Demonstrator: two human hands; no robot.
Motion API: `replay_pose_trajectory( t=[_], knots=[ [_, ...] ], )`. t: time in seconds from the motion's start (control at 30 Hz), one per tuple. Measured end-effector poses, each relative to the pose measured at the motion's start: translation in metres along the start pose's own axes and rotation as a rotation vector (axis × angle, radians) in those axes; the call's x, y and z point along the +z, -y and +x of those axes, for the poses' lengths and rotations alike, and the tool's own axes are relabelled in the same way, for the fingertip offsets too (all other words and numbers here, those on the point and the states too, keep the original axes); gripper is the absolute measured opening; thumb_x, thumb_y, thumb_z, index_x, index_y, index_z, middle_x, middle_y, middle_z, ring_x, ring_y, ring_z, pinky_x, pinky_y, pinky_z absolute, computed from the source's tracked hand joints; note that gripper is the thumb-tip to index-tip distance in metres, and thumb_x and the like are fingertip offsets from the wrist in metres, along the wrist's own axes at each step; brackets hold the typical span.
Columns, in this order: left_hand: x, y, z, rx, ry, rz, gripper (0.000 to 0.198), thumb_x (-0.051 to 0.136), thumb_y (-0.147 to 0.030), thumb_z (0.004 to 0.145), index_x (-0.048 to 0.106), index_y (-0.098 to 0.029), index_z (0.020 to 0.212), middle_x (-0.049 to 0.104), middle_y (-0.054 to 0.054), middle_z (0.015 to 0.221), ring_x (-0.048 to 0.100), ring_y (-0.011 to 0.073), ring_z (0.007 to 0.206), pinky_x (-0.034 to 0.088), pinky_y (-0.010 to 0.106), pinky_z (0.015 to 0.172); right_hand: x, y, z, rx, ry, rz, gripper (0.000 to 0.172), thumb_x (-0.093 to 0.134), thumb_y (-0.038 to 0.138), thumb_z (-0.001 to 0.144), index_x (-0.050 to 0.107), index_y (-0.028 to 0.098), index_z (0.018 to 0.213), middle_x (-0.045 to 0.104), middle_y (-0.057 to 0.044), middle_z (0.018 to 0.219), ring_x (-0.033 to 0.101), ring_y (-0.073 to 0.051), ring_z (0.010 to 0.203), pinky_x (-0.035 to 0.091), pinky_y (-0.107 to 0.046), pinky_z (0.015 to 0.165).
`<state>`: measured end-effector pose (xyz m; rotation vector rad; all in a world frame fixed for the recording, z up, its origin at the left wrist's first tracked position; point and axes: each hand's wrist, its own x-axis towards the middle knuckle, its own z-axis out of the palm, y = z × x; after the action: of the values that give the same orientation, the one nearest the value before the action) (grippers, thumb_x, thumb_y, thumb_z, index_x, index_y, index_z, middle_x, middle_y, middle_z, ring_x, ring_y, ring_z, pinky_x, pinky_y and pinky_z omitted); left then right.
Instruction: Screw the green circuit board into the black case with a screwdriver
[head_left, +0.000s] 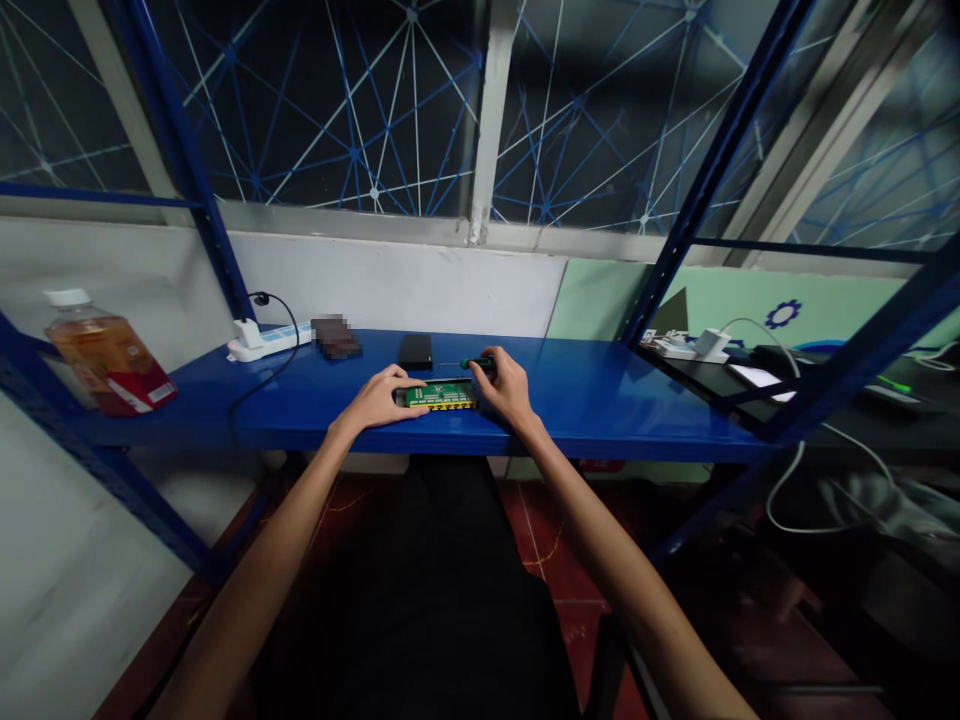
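A green circuit board (441,397) with a yellow-black striped front edge lies near the front of the blue shelf (615,400). My left hand (382,396) rests on the board's left end, fingers curled against it. My right hand (506,385) sits at the board's right end, closed round a small screwdriver (471,364) with a green-black handle; its thin shaft points left, just behind the board.
A black flat box (415,351) and a dark small object (337,338) lie behind the board. A white power strip (264,340) with a black cable is at back left. A bottle of amber liquid (105,358) stands far left. Blue uprights frame the shelf; chargers and cables (705,346) lie right.
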<state>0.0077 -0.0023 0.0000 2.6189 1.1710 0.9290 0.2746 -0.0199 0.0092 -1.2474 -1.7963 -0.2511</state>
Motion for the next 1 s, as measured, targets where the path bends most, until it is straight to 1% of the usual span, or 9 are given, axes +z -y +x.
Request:
replay_pose_trajectory(
  t=[0.13,0.27,0.4,0.47,0.57,0.77,1.0],
  knots=[
    [0.001,0.001,0.000,0.014,0.001,0.019,0.053,0.069,-0.062,0.078,0.072,-0.027,0.119,0.060,0.008,0.111,0.063,0.0269,0.101,0.051,0.041,0.091,0.002,0.000,0.000,0.002,0.053,-0.008,0.033,0.045,0.048,0.098,0.056,0.019,0.110,0.070,-0.009,0.100,0.061,-0.019,0.078,0.040,-0.027,0.071],
    [0.001,-0.001,0.000,0.032,0.010,0.017,0.054,0.067,-0.063,0.079,0.071,-0.027,0.119,0.062,0.008,0.117,0.064,0.0275,0.104,0.050,0.040,0.093,0.002,0.000,0.000,-0.012,0.076,-0.034,0.033,0.047,0.047,0.097,0.058,0.019,0.112,0.071,-0.008,0.099,0.061,-0.018,0.075,0.039,-0.027,0.069],
    [0.000,-0.006,0.000,0.021,0.038,0.044,0.067,0.067,-0.067,0.077,0.063,-0.028,0.132,0.062,0.008,0.124,0.062,0.0298,0.110,0.049,0.040,0.095,0.003,0.000,-0.001,-0.035,0.077,-0.043,0.032,0.048,0.046,0.097,0.058,0.020,0.111,0.071,-0.008,0.099,0.061,-0.018,0.073,0.039,-0.027,0.068],
    [-0.001,-0.008,0.000,0.007,0.062,0.084,0.067,0.064,-0.067,0.080,0.061,-0.028,0.135,0.062,0.008,0.125,0.060,0.0308,0.114,0.048,0.042,0.096,0.004,-0.001,-0.001,-0.044,0.060,-0.032,0.031,0.049,0.046,0.097,0.059,0.019,0.110,0.071,-0.008,0.097,0.061,-0.018,0.072,0.039,-0.027,0.067],
    [0.000,-0.011,0.000,-0.003,0.085,0.140,0.061,0.060,-0.065,0.085,0.063,-0.028,0.133,0.062,0.009,0.125,0.059,0.0312,0.115,0.045,0.043,0.098,0.004,-0.001,0.000,-0.047,0.016,-0.005,0.030,0.051,0.046,0.096,0.059,0.020,0.107,0.071,-0.008,0.094,0.061,-0.018,0.070,0.039,-0.028,0.066],
    [0.005,-0.007,0.001,-0.014,0.067,0.238,0.054,0.058,-0.055,0.089,0.061,-0.028,0.135,0.060,0.010,0.130,0.055,0.0315,0.120,0.042,0.046,0.100,0.004,-0.002,0.000,-0.019,-0.047,0.021,0.030,0.050,0.048,0.096,0.058,0.020,0.104,0.071,-0.007,0.092,0.061,-0.018,0.069,0.039,-0.027,0.064],
    [0.008,-0.001,0.003,-0.042,0.048,0.279,0.054,0.056,-0.055,0.089,0.061,-0.027,0.135,0.059,0.011,0.132,0.054,0.0330,0.120,0.040,0.048,0.100,0.004,-0.002,0.000,-0.021,-0.067,-0.009,0.029,0.050,0.047,0.096,0.059,0.020,0.103,0.070,-0.006,0.090,0.058,-0.016,0.065,0.037,-0.027,0.062]
  ],
)
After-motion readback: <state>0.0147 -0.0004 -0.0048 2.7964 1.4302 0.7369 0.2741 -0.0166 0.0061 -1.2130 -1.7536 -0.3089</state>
